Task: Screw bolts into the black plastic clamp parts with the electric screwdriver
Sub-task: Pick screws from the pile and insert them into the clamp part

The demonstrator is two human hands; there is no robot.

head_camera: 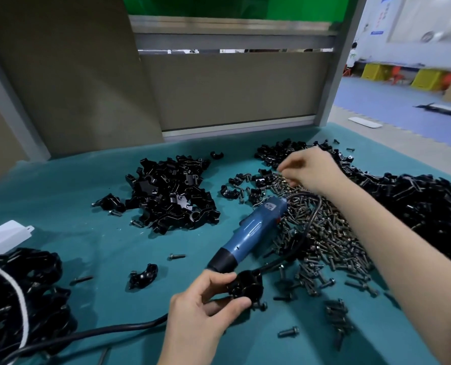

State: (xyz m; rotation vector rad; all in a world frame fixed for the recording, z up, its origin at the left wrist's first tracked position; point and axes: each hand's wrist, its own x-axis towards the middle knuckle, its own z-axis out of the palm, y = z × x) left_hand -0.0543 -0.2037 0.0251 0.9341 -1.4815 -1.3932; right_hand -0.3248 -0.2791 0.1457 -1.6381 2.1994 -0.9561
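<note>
Near side: our left grip [200,309] pinches a clamp part [245,285], thumb and fingers curled round it, over the surface [100,233]. The electric screwdriver [248,233] lies just behind, nose toward the part, long axis running far-right into the bolt pile [332,233]. Our right grip [311,169] curls over the pile's far end; we can't tell if it has a bolt. We judge it nearer the bolts. Open room lies left of the screwdriver.

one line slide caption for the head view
Left hand holds a black clamp part, right hand reaches into the bolt pile, electric screwdriver lies idle.
</note>
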